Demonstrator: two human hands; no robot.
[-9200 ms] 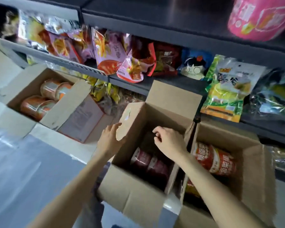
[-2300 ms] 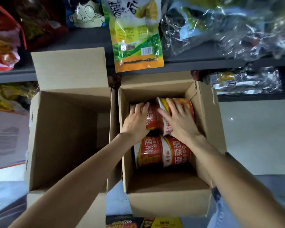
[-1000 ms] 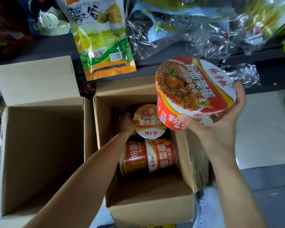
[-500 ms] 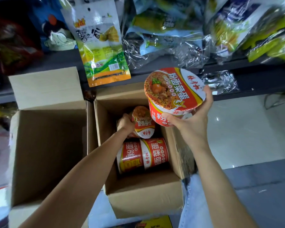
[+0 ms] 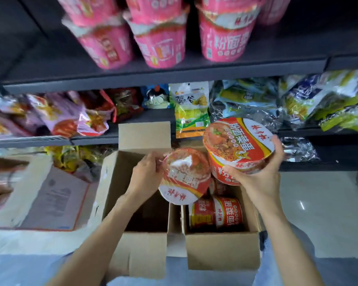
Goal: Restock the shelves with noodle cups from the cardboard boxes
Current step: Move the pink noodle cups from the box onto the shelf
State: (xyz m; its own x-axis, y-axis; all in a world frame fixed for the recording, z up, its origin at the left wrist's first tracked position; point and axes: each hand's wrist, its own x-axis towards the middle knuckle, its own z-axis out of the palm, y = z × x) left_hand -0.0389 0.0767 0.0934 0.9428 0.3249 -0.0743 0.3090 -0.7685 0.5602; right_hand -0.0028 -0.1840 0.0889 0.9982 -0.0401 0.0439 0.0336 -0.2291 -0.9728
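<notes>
While each hand holds a red noodle cup above the open boxes, the top shelf [image 5: 174, 74] has bare room left and right of its pink cups [image 5: 159, 44]. The left hand [image 5: 147, 176] grips the tilted cup [image 5: 184, 176] by its rim; the right hand [image 5: 258, 174] wraps around the upright cup [image 5: 239, 145], the two cups touching. Snack bags [image 5: 191, 108] crowd the middle shelf behind. More cups [image 5: 217, 213] lie in the right box [image 5: 222, 250]; the left box [image 5: 145, 250] stands beside it. The lid writing is Chinese.

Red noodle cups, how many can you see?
4. One in the left hand, one in the right hand, two lying in the right box. More may hide beneath.
</notes>
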